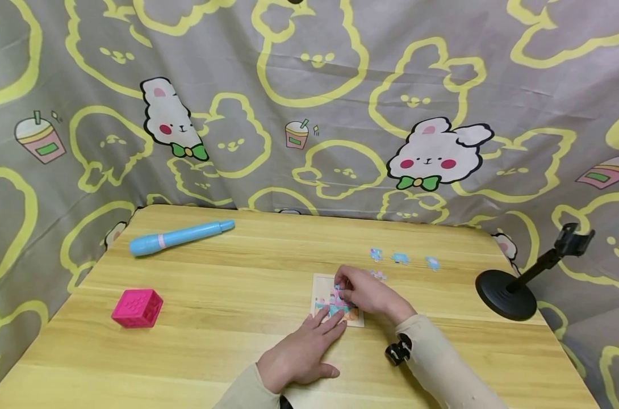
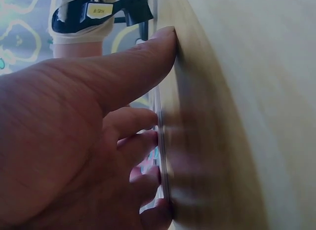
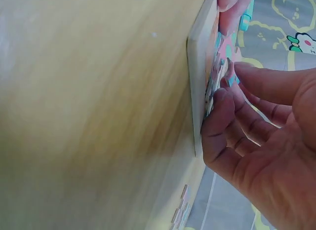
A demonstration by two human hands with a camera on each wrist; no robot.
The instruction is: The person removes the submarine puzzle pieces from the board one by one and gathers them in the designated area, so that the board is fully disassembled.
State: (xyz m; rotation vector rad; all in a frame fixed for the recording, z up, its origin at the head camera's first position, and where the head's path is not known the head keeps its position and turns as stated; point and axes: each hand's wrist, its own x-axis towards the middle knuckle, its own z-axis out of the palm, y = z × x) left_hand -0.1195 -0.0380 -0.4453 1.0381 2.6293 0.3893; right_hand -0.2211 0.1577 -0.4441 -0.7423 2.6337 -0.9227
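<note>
A small jigsaw puzzle tray with a pale wooden rim lies on the table, its lower part filled with pink, teal and orange pieces. My right hand is over the tray's upper right part. Between thumb and fingertips it pinches a puzzle piece, tilted up from the other pieces in the right wrist view. My left hand rests with fingers spread, fingertips on the tray's lower left part and thumb out over the table. The right hand covers some of the tray.
Beyond the tray lie several loose puzzle pieces. A black stand with a clip is on the right. On the left are a pink block and a blue tube-shaped toy. A patterned curtain hangs behind the table.
</note>
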